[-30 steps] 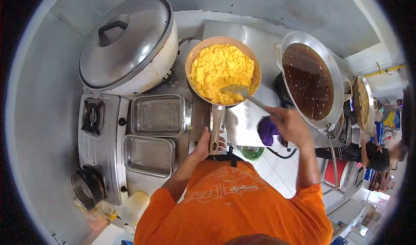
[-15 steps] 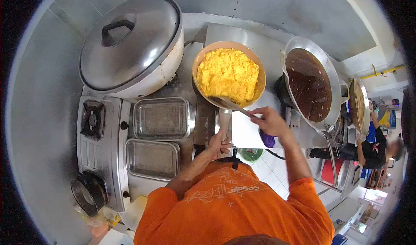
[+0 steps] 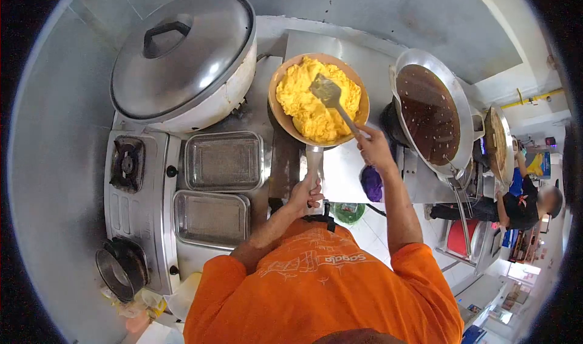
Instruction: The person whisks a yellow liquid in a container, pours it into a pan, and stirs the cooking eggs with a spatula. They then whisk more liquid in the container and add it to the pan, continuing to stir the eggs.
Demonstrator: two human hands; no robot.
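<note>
A frying pan [image 3: 364,110] with a tan inside stands on the metal worktop, full of scrambled eggs [image 3: 303,98]. My left hand [image 3: 305,196] is wrapped round the pan's pale handle, close to my body. In my right hand [image 3: 375,147] is a spatula [image 3: 344,113], gripped by its handle. Its wide dark blade lies over the middle of the eggs. The eggs are heaped in the pan, with bare tan surface showing along its right side. A purple cloth [image 3: 371,184] lies just below my right forearm.
Right of the pan sits a large wok [image 3: 467,122] of brown liquid. A big lidded pot [image 3: 188,58] stands at the left, above two wire-mesh trays [image 3: 225,136] and a gas stove [image 3: 136,204]. Another person [image 3: 525,204] works at the far right beside another large pan [image 3: 499,137].
The spatula has moved from the pan's near rim up to the middle of the eggs. The eggs have shifted away from the right side. My left hand still holds the handle.
</note>
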